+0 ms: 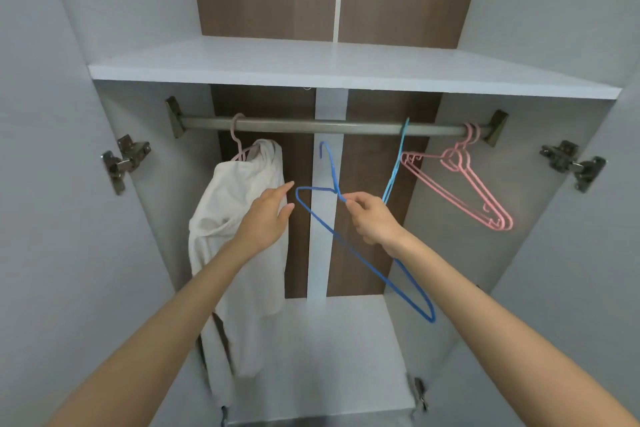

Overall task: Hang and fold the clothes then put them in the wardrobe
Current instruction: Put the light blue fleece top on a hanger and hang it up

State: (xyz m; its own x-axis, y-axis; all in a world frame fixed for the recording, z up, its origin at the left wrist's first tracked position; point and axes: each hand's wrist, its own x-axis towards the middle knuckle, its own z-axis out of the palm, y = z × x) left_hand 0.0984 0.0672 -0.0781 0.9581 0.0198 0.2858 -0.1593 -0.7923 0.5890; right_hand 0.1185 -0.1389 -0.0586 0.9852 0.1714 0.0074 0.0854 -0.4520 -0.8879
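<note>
I look into an open wardrobe with a metal rail across it. My right hand pinches a dark blue wire hanger near its neck, off the rail, tilted down to the right. My left hand is open with fingers stretched forward, just left of the hanger's shoulder, in front of a white garment that hangs on a pink hanger at the rail's left end.
A light blue hanger and two or three pink hangers hang at the rail's right end. A white shelf lies above the rail. Door hinges stick out on both side walls. The white wardrobe floor lies below.
</note>
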